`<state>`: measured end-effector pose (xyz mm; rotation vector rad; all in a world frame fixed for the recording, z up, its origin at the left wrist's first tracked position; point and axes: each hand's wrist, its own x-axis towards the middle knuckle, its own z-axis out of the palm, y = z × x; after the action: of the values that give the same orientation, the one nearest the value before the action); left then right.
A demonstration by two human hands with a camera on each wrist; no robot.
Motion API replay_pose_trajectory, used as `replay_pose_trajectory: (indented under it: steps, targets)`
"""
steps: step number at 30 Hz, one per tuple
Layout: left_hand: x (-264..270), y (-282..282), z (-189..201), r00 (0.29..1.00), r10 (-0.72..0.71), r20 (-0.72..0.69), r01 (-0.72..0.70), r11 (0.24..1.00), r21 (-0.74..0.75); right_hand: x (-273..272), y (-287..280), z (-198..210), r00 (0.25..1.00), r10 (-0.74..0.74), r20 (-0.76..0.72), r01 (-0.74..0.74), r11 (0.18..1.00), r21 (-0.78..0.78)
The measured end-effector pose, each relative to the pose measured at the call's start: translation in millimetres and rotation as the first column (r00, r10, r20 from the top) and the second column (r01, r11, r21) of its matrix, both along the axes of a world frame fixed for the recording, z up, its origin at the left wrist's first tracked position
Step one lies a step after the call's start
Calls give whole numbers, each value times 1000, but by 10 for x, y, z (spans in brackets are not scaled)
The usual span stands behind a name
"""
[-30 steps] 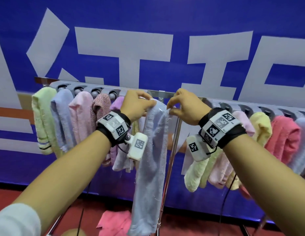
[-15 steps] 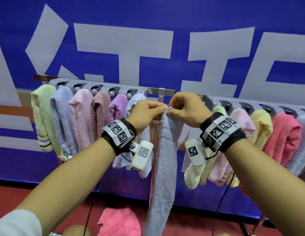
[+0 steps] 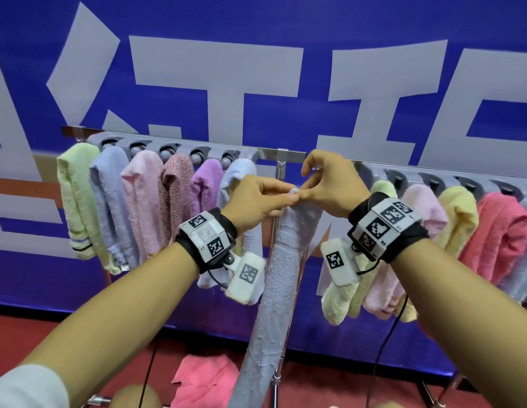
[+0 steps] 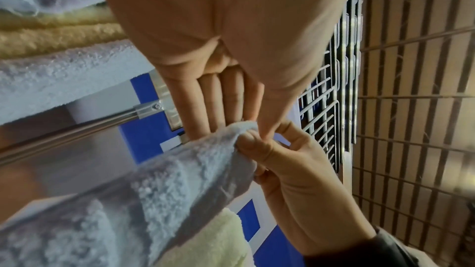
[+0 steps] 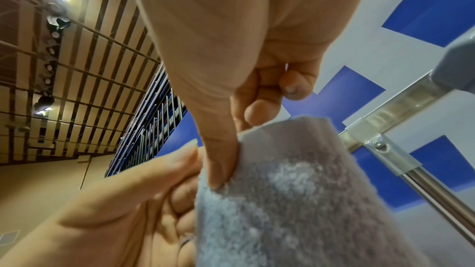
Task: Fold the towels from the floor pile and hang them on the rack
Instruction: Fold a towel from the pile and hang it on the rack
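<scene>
A pale lavender-blue towel (image 3: 281, 278), folded lengthwise into a narrow strip of nubbly terry, hangs in front of the rack (image 3: 268, 154) at its centre post. Its long axis runs nearly vertical, the top end pinched up just below the chrome rail and the free end dropping toward the red floor (image 3: 35, 337), leaning slightly to the person's left as it falls. A lacy raised band shows across the strip a short way below the top.

The left hand (image 3: 253, 198) has its grip closed on the towel's top corner, thumb and fingers pinching the cloth from the left. The right hand (image 3: 330, 187) pinches the same top edge from the right, thumb pressed into the pile (the right wrist view shows this plainly) while its other fingers curl loosely above. The two hands touch at the fingertips over the fold.

On either side of the post, hung towels (image 3: 141, 198) fill the rack: green, blue, pink, mottled rose and purple to the left; yellow-green, pink, yellow and coral to the right. A pink towel (image 3: 206, 381) lies crumpled on the floor below.
</scene>
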<state>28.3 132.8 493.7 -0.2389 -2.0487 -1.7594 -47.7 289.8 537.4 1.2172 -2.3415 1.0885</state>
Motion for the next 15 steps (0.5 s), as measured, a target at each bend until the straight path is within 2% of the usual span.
replay_pose_trajectory:
  steps: [3, 7, 10, 15]
  targets:
    - [1, -50, -26, 999, -34, -13, 34, 997, -62, -2, 1, -21, 1000, -16, -6, 16, 1000, -2]
    - [-40, -82, -42, 999, 8, -46, -13, 994, -111, -18, -16, -53, 999, 24, -28, -24, 1000, 12]
    - [-51, -123, 6, 997, 0, -73, -2, 1000, -30, -101, 34, -84, 998, 62, -28, -64, 995, -70]
    - [-82, -200, 75, 997, -30, -77, 41, 988, 148, -142, 63, -181, 968, 179, 178, -169, 983, -68]
